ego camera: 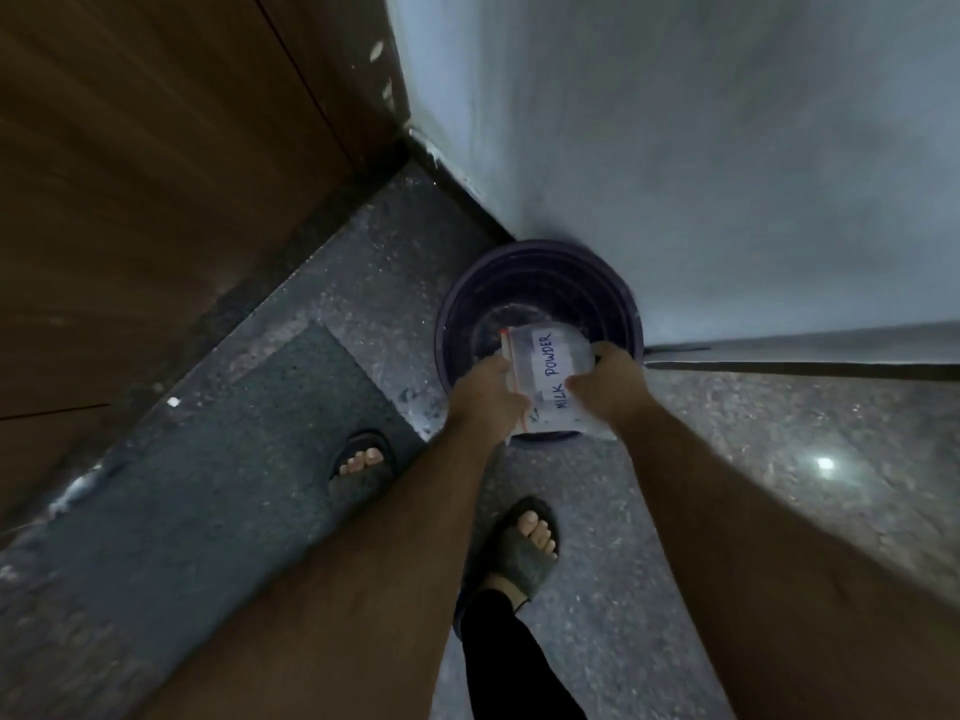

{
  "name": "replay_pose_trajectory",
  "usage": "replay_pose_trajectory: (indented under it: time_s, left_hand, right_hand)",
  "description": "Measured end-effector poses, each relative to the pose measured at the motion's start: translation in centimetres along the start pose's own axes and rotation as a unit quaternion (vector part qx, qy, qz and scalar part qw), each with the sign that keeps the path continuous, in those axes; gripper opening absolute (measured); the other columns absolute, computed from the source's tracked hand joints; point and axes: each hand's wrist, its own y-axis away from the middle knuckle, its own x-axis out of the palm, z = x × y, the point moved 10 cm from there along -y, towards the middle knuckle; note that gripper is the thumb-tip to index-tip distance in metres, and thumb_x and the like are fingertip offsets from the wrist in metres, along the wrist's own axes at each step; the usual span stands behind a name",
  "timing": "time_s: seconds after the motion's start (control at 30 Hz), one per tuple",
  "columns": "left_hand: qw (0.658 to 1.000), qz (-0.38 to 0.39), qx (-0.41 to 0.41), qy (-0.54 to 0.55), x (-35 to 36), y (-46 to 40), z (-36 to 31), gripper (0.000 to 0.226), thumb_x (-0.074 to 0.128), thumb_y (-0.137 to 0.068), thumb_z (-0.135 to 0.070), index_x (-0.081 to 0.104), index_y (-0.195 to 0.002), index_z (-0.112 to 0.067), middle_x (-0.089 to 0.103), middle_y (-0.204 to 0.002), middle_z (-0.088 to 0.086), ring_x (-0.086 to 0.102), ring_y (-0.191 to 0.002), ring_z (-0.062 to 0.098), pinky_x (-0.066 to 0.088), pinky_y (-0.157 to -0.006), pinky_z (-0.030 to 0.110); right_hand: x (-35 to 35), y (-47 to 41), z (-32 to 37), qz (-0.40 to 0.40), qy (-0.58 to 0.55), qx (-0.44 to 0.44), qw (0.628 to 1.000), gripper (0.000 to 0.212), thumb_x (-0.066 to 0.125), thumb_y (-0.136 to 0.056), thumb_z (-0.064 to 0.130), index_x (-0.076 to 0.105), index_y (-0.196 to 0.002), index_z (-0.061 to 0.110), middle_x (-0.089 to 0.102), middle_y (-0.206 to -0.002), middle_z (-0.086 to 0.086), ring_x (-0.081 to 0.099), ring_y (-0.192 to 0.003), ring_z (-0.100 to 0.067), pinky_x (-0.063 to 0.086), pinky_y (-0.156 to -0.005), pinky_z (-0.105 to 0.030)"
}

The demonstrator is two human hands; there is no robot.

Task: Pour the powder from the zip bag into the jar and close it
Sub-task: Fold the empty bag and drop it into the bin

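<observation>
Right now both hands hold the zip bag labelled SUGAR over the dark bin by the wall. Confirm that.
Not quite: the head view shows the zip bag labelled MILK POWDER. Left hand and right hand hold it over the dark bin by the wall.

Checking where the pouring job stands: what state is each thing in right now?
Zip bag: held over the bin, looks empty; whether the zip is open is unclear.
Left hand: grips the bag's zip edge.
Right hand: grips the bag's other side.
Bin: upright, open, clear liner inside.
Jar: not in view.
</observation>
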Motion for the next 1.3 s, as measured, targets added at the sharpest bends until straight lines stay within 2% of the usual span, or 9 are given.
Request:
replay_pose_trajectory:
  time_s: [0.2, 0.3, 0.4, 0.5, 0.7, 0.83, 0.93, 1.1, 1.3]
  left_hand:
    - [0.990, 0.016, 0.008, -0.137, 2.2, -5.7, 0.0, 0.031, 0.061, -0.096, -0.014, 0.062, -0.123, 0.000, 0.066, -0.124, 0.020, 0.062, -0.114, 0.036, 0.053, -0.096, 0.044]
    - [0.979, 0.022, 0.025, -0.203, 3.1, -6.3, 0.2, 0.024, 0.050, -0.100, -0.011, 0.064, -0.114, 0.002, 0.067, -0.116, 0.025, 0.064, -0.108, 0.038, 0.053, -0.086, 0.043]
    - [0.974, 0.038, 0.036, -0.222, 3.4, -4.3, 0.0, 0.023, 0.049, -0.100, -0.006, 0.065, -0.113, 0.004, 0.066, -0.116, 0.025, 0.062, -0.108, 0.038, 0.051, -0.088, 0.042]
    - [0.975, 0.030, 0.075, -0.206, 1.6, -0.4, -1.4, 0.026, 0.052, -0.100, -0.011, 0.065, -0.119, -0.001, 0.065, -0.116, 0.022, 0.062, -0.106, 0.037, 0.052, -0.087, 0.043]
    - [0.972, 0.002, 0.142, -0.185, -7.3, 11.9, -6.9, 0.036, 0.054, -0.099, -0.018, 0.059, -0.132, -0.004, 0.060, -0.130, 0.020, 0.057, -0.117, 0.038, 0.049, -0.097, 0.045]
    - [0.967, -0.011, 0.134, -0.216, -14.3, 21.4, -10.4, 0.054, 0.054, -0.100, -0.026, 0.040, -0.150, -0.011, 0.042, -0.154, 0.015, 0.041, -0.140, 0.032, 0.037, -0.112, 0.041]
    - [0.959, -0.053, 0.155, -0.232, -19.9, 28.5, -13.4, 0.064, 0.053, -0.100, -0.035, 0.029, -0.155, -0.013, 0.030, -0.162, 0.011, 0.028, -0.149, 0.026, 0.026, -0.118, 0.034]
    - [0.928, -0.142, 0.192, -0.286, -28.2, 38.9, -16.3, 0.070, 0.049, -0.099, -0.047, 0.023, -0.157, -0.016, 0.019, -0.166, 0.009, 0.015, -0.153, 0.023, 0.019, -0.122, 0.038]
    - [0.889, -0.252, 0.211, -0.319, -37.2, 46.9, -16.4, 0.076, 0.045, -0.097, -0.057, 0.019, -0.158, -0.019, 0.015, -0.167, 0.008, 0.007, -0.155, 0.021, 0.011, -0.125, 0.042]
  right_hand:
    - [3.5, -5.7, 0.5, 0.012, 0.086, -0.040, 0.995, 0.043, 0.061, -0.093, 0.004, 0.053, -0.134, -0.004, 0.063, -0.126, -0.026, 0.062, -0.111, -0.042, 0.049, -0.079, -0.038]
    - [4.9, -5.8, 1.2, 0.009, 0.157, -0.077, 0.984, 0.038, 0.058, -0.094, -0.001, 0.053, -0.131, -0.007, 0.060, -0.128, -0.029, 0.059, -0.114, -0.042, 0.051, -0.090, -0.043]
    - [5.4, -3.7, 1.3, 0.027, 0.222, -0.095, 0.970, 0.032, 0.055, -0.095, -0.004, 0.056, -0.126, -0.007, 0.059, -0.128, -0.029, 0.058, -0.117, -0.041, 0.049, -0.098, -0.045]
    - [4.3, 0.1, 2.1, 0.049, 0.253, -0.106, 0.960, 0.037, 0.054, -0.093, -0.006, 0.057, -0.129, -0.003, 0.058, -0.132, -0.024, 0.054, -0.123, -0.037, 0.044, -0.105, -0.041]
    - [-3.0, 11.7, 8.3, 0.044, 0.226, -0.163, 0.959, 0.037, 0.053, -0.091, -0.005, 0.061, -0.127, -0.006, 0.060, -0.129, -0.026, 0.053, -0.124, -0.037, 0.043, -0.101, -0.038]
    - [-8.9, 20.7, 14.4, 0.026, 0.223, -0.217, 0.950, 0.042, 0.054, -0.100, 0.014, 0.054, -0.139, -0.002, 0.054, -0.142, -0.023, 0.047, -0.134, -0.038, 0.040, -0.109, -0.042]
    - [-12.9, 27.4, 19.1, 0.004, 0.236, -0.256, 0.937, 0.054, 0.055, -0.102, 0.029, 0.047, -0.148, 0.004, 0.046, -0.154, -0.020, 0.039, -0.143, -0.035, 0.033, -0.116, -0.042]
    - [-17.3, 37.2, 28.4, -0.055, 0.287, -0.356, 0.887, 0.063, 0.052, -0.100, 0.046, 0.043, -0.151, 0.010, 0.040, -0.158, -0.016, 0.032, -0.147, -0.034, 0.033, -0.115, -0.044]
    - [-18.1, 46.1, 39.0, -0.089, 0.344, -0.441, 0.824, 0.072, 0.041, -0.101, 0.058, 0.028, -0.159, 0.017, 0.022, -0.168, -0.010, 0.012, -0.156, -0.031, 0.017, -0.124, -0.044]
